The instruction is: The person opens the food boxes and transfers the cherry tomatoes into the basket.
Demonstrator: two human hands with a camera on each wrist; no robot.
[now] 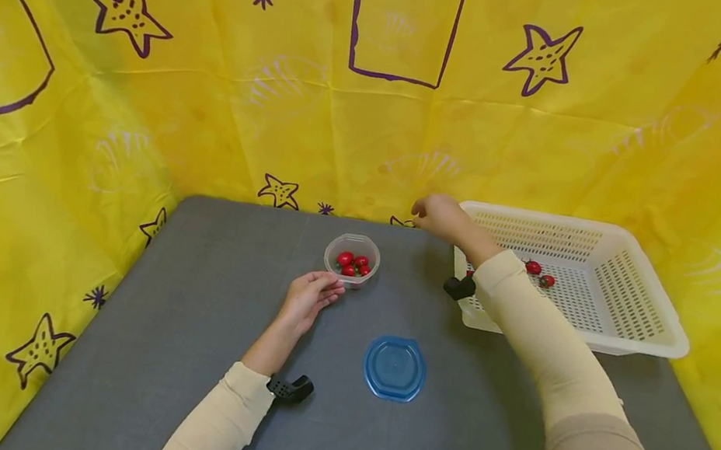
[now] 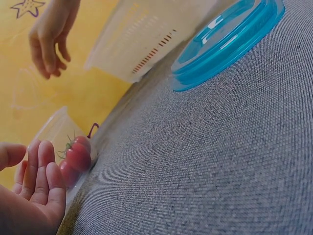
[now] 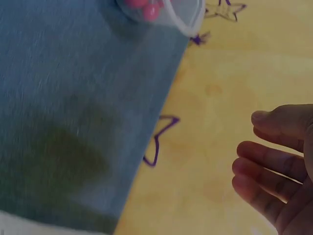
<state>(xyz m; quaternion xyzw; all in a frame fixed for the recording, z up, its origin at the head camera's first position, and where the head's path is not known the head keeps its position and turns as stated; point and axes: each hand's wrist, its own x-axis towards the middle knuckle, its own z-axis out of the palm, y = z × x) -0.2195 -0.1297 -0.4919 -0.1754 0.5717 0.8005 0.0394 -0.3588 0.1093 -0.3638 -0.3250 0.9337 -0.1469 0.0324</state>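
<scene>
A small clear plastic container with several red cherry tomatoes stands on the grey table. My left hand is at its near side, fingertips right at the wall and fingers loosely extended. In the left wrist view the tomatoes show through the container's side, behind the fingers. My right hand hangs in the air between the container and a white basket, beside the basket's left rim. Its fingers are relaxed and apart from the thumb, with nothing between them.
A blue lid lies on the table in front of the container. Several more cherry tomatoes lie in the perforated basket at the right, partly hidden by the right arm. A yellow patterned cloth hangs behind the table.
</scene>
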